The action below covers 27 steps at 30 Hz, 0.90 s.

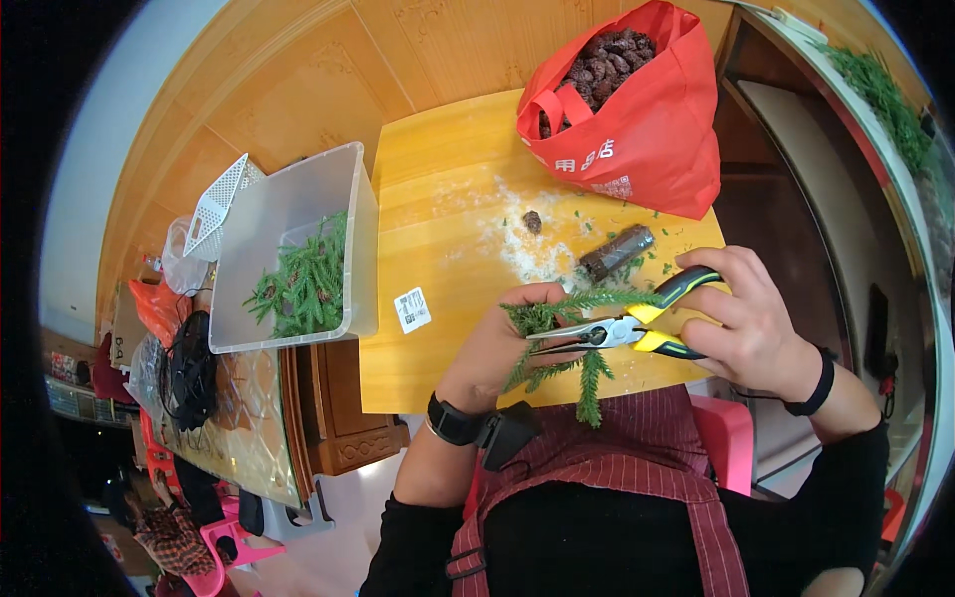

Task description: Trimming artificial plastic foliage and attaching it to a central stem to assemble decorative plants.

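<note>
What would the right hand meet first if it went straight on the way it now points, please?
Most likely the green sprig in the left hand: the pliers in the right hand point leftward across it. The left hand itself seems next in line, though depth is unclear.

- One pair of pliers (619,330)
- One left hand (500,343), one right hand (748,323)
- One red tote bag (662,129)
- One loose pine cone (532,222)
- Bagged cones (609,66): too many to count
- One dark cylinder (617,253)
- One white label (412,309)
- One clear bin (364,249)
</note>
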Each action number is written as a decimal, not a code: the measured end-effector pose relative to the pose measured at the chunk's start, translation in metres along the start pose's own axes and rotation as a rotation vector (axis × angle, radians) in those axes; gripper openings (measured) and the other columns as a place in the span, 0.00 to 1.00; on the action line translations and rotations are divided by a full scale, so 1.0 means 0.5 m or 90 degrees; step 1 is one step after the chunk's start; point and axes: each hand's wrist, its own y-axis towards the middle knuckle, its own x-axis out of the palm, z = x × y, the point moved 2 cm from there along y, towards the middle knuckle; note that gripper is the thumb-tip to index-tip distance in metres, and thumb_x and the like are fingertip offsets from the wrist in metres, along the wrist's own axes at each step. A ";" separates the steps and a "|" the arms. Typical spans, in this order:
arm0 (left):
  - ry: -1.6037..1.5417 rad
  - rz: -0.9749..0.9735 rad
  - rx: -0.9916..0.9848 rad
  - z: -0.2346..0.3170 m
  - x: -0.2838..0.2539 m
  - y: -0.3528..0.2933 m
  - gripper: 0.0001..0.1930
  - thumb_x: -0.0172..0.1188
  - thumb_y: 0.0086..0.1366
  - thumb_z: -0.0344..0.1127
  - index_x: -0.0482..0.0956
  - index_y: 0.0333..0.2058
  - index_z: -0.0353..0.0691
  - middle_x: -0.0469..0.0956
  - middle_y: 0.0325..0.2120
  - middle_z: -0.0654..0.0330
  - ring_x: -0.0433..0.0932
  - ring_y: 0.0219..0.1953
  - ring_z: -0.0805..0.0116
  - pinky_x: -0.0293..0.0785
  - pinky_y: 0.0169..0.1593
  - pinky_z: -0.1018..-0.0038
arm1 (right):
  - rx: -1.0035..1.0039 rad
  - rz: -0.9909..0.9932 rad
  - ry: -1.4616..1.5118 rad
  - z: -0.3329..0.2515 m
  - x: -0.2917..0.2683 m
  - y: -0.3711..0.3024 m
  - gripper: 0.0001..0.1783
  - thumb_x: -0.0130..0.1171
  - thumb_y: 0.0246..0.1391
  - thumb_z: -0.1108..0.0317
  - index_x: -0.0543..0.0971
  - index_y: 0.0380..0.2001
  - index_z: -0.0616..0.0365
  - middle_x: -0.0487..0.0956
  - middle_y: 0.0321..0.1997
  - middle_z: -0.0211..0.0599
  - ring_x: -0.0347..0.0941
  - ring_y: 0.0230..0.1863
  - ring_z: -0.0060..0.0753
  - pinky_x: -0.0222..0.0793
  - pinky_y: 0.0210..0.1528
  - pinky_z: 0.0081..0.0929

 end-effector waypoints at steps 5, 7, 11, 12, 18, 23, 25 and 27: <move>-0.046 0.042 0.006 -0.025 -0.026 -0.005 0.32 0.63 0.44 0.17 0.61 0.49 0.36 0.74 0.40 0.53 0.76 0.40 0.59 0.75 0.41 0.67 | 0.002 -0.034 0.003 -0.002 0.002 0.009 0.07 0.53 0.31 0.66 0.70 0.19 0.54 0.72 0.31 0.31 0.67 0.44 0.41 0.64 0.42 0.35; 0.039 0.030 0.015 -0.023 -0.023 0.002 0.34 0.63 0.44 0.16 0.60 0.50 0.38 0.74 0.41 0.51 0.76 0.40 0.54 0.74 0.43 0.64 | 0.003 -0.048 0.000 0.001 0.003 0.009 0.07 0.53 0.32 0.66 0.70 0.19 0.54 0.71 0.31 0.31 0.67 0.44 0.41 0.64 0.42 0.35; -0.098 0.020 0.020 -0.029 -0.018 -0.005 0.26 0.61 0.48 0.17 0.64 0.47 0.37 0.73 0.34 0.60 0.75 0.34 0.69 0.75 0.37 0.75 | -0.004 -0.080 -0.010 0.007 0.004 0.004 0.07 0.53 0.33 0.66 0.69 0.20 0.54 0.70 0.29 0.31 0.66 0.46 0.41 0.64 0.43 0.35; -0.140 0.008 0.021 -0.032 -0.020 -0.005 0.27 0.61 0.49 0.17 0.63 0.48 0.37 0.73 0.34 0.59 0.75 0.34 0.68 0.75 0.36 0.74 | -0.004 -0.080 -0.010 0.007 0.006 0.006 0.07 0.53 0.33 0.66 0.69 0.20 0.54 0.70 0.29 0.31 0.66 0.46 0.41 0.64 0.43 0.35; -0.211 -0.018 0.015 -0.041 -0.028 -0.005 0.28 0.59 0.51 0.18 0.60 0.50 0.37 0.73 0.36 0.57 0.75 0.36 0.66 0.74 0.35 0.72 | -0.017 -0.076 -0.016 0.015 0.021 0.009 0.06 0.52 0.35 0.66 0.70 0.21 0.54 0.70 0.30 0.31 0.66 0.46 0.41 0.64 0.43 0.34; -0.283 -0.079 -0.025 -0.036 -0.036 -0.001 0.27 0.59 0.51 0.19 0.61 0.50 0.37 0.72 0.36 0.57 0.76 0.38 0.64 0.75 0.36 0.74 | -0.036 -0.072 0.018 0.026 0.038 0.009 0.09 0.57 0.28 0.69 0.70 0.19 0.56 0.70 0.22 0.32 0.69 0.37 0.41 0.67 0.37 0.33; -0.233 -0.029 -0.023 -0.052 -0.047 0.000 0.26 0.59 0.51 0.19 0.62 0.48 0.37 0.73 0.36 0.58 0.76 0.39 0.65 0.76 0.36 0.75 | -0.044 -0.091 0.029 0.030 0.044 0.007 0.09 0.57 0.30 0.68 0.70 0.20 0.54 0.69 0.19 0.30 0.68 0.35 0.40 0.66 0.34 0.32; -0.241 -0.012 -0.039 -0.051 -0.043 -0.005 0.25 0.60 0.51 0.19 0.63 0.48 0.37 0.73 0.35 0.58 0.76 0.38 0.66 0.76 0.36 0.76 | -0.051 -0.110 0.043 0.035 0.058 -0.002 0.09 0.56 0.32 0.66 0.70 0.22 0.53 0.69 0.16 0.28 0.67 0.32 0.39 0.66 0.31 0.31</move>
